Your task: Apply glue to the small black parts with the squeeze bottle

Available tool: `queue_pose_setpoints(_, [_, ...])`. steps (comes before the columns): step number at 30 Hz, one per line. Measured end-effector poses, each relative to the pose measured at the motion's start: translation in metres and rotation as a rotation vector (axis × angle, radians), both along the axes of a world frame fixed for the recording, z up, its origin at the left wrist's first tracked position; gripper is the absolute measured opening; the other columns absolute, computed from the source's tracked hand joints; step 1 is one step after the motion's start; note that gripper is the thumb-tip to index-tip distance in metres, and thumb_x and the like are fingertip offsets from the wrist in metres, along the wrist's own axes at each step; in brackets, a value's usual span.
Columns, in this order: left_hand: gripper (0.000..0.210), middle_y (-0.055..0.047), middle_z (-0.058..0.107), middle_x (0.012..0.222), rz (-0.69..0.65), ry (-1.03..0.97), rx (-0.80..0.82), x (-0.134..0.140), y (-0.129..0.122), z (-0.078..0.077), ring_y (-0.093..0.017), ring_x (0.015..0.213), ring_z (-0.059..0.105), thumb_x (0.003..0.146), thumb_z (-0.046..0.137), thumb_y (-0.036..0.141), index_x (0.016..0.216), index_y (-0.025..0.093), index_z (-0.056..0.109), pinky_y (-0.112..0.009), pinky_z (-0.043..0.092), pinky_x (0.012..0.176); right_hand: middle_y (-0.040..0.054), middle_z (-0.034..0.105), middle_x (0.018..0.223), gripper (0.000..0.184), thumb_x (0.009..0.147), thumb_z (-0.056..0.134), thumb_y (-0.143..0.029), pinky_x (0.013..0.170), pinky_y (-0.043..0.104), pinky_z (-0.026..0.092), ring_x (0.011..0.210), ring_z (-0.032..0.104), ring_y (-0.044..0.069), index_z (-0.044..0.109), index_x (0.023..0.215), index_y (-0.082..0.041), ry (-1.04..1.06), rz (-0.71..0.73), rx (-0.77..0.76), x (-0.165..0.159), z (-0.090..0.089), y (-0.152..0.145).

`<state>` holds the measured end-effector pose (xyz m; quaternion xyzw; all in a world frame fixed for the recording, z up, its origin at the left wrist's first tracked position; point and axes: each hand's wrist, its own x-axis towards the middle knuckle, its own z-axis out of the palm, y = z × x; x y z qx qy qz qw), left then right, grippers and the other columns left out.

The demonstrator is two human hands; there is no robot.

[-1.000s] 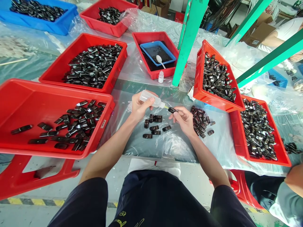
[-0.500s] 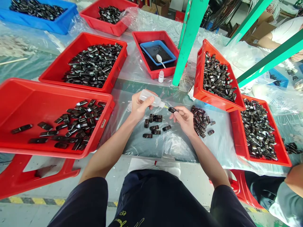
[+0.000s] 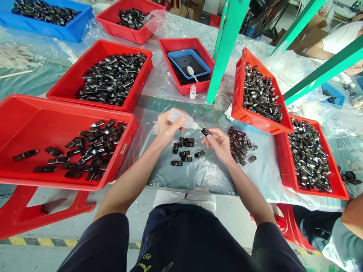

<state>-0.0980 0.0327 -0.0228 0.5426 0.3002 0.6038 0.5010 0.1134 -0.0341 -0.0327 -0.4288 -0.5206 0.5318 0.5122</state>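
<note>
My left hand (image 3: 168, 127) is wrapped round a translucent squeeze bottle (image 3: 180, 118), tilted with its thin yellowish nozzle pointing right and down. The nozzle tip meets or nearly meets a small glossy black part (image 3: 206, 132), pinched between the fingers of my right hand (image 3: 219, 142). On the table below lie several similar black parts (image 3: 185, 153), some side by side in a small group. Just right of my right hand is a loose heap of dark brown-black pieces (image 3: 239, 145). Whether any liquid leaves the nozzle is too small to tell.
Red bins of black parts stand to the left (image 3: 68, 143), behind it (image 3: 99, 75) and at the right (image 3: 263, 94). A small white bottle (image 3: 193, 92) stands before a red bin with a blue tray (image 3: 188, 62) and spoon. A green post (image 3: 224, 53) rises nearby. Another person's arm shows far right.
Both hands hold nearly the same pose. My right hand and the black part have shifted very slightly left; the bottle stays tilted toward the part.
</note>
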Motion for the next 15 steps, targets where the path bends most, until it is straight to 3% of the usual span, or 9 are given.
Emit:
queue_pose_setpoints(10, [0.045,-0.003,0.072,0.072,-0.016,0.030,-0.008,0.0010,0.0005,-0.0010,-0.011,0.049,0.057,0.076,0.088,0.063,0.083,0.020,0.079,-0.026,0.045,0.047,0.0018,0.073,0.075,0.060,0.090,0.068,-0.078,0.045,0.026,0.035,0.053,0.056,0.012,0.076,0.109,-0.022,-0.007,-0.065,0.006,0.0006,-0.0007,0.0002])
queue_pose_setpoints(15, [0.046,-0.004,0.071,0.069,-0.019,0.008,-0.057,0.0018,-0.0014,0.0031,-0.012,0.048,0.057,0.076,0.087,0.064,0.082,0.019,0.078,-0.025,0.038,0.043,0.0025,0.074,0.083,0.057,0.087,0.076,-0.071,0.050,0.028,0.043,0.057,0.057,0.012,0.078,0.118,-0.024,-0.041,-0.096,0.060,0.0025,-0.0016,-0.0002])
